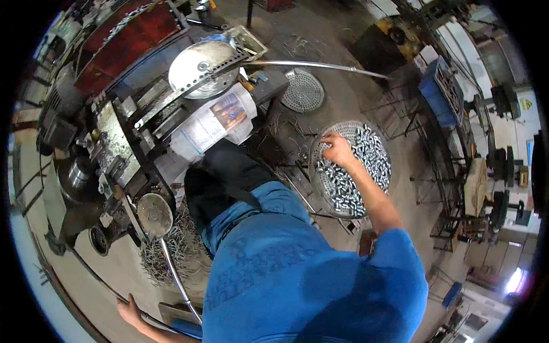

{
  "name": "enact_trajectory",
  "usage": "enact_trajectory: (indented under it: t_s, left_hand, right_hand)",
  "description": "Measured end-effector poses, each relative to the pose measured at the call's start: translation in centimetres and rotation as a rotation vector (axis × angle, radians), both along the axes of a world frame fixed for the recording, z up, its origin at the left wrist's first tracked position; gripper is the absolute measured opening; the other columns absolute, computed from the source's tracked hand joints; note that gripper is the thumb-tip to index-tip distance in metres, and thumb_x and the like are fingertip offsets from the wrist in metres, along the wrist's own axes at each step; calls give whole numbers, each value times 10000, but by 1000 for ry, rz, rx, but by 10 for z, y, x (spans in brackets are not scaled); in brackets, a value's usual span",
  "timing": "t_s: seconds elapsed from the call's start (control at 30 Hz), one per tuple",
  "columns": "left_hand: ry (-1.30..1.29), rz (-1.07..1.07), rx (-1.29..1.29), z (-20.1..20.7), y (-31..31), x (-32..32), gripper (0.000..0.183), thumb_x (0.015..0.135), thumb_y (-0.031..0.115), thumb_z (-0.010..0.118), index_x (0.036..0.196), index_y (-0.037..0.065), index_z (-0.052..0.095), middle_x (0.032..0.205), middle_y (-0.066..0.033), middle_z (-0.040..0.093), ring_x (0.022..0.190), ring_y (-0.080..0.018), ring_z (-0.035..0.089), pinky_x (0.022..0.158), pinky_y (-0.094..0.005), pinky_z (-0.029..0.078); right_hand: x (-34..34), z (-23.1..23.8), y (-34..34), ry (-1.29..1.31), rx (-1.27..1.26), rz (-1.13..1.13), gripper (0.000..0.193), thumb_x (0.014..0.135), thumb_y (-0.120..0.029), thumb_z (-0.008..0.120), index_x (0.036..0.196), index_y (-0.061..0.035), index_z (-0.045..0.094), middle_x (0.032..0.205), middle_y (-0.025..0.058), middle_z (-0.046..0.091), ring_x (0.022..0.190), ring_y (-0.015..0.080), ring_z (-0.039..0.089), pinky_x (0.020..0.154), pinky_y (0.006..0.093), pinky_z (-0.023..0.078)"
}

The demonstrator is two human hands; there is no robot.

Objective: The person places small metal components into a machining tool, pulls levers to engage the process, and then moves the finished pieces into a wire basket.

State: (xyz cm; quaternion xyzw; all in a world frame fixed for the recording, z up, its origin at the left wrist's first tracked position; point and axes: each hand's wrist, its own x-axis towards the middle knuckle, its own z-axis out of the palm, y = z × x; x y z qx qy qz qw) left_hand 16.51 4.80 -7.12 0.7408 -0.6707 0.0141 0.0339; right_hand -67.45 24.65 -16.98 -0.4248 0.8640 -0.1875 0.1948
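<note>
At the lower left, my left hand (130,312) is closed round a long dark metal bar (94,272), its thumb sticking up. My right arm reaches out to a round perforated metal tray (350,127) on my right. It holds a heap of small shiny metal cylinders (366,166). Over the tray's left part, where fewer pieces lie, my right hand (338,151) has its fingers bent together. Whatever may be between those fingers is too small to make out.
A machine bench with a white disc (197,67) and a newspaper (214,123) stands ahead on the left. Beyond its right end lies another perforated tray (303,90). Metal scraps (174,254) pile up beside my legs. A blue crate (440,91) stands far right.
</note>
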Motion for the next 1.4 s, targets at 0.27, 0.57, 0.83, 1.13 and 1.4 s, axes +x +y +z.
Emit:
enact_trajectory:
  t_s: [0.27, 0.57, 0.83, 1.13, 1.4]
  left_hand:
    - [1044, -193, 2, 108, -43, -281, 280, 868, 144, 576, 1079, -39, 588, 830, -80, 649, 763, -144, 609, 721, -272, 481]
    - [1972, -584, 733, 77, -28, -390, 378, 937, 338, 474, 941, -25, 579, 796, -106, 632, 658, -150, 625, 633, -259, 493]
    - [1468, -553, 391, 80, -38, -368, 309, 870, 278, 602, 765, -11, 627, 593, -26, 570, 514, -76, 526, 467, -231, 416]
    - [1368, -491, 243, 83, -48, -344, 366, 878, 328, 577, 769, -16, 640, 535, -44, 552, 472, -80, 513, 439, -250, 399]
    - [938, -257, -157, 112, -53, -213, 220, 866, 172, 523, 955, -12, 607, 707, -158, 601, 636, -223, 595, 599, -339, 463]
  right_hand:
    - [154, 124, -141, -506, -703, 717, 472, 578, -244, 622, 1001, -39, 669, 1155, 153, 592, 1024, 306, 546, 913, 376, 403]
    - [247, 171, -208, -598, -815, 1140, 478, 650, -349, 609, 1014, -44, 666, 1164, 133, 592, 1040, 325, 517, 929, 400, 384]
    - [280, 189, -213, -187, -841, 1249, 401, 521, -87, 581, 912, -16, 642, 979, 158, 594, 860, 335, 564, 746, 386, 489]
    - [305, 210, -246, -64, -755, 1437, 370, 497, -71, 607, 862, -22, 650, 952, 124, 604, 854, 299, 565, 741, 374, 490]
    - [340, 232, -350, 290, -548, 1442, 347, 547, -167, 624, 876, -83, 699, 973, 103, 633, 955, 281, 536, 820, 388, 452]
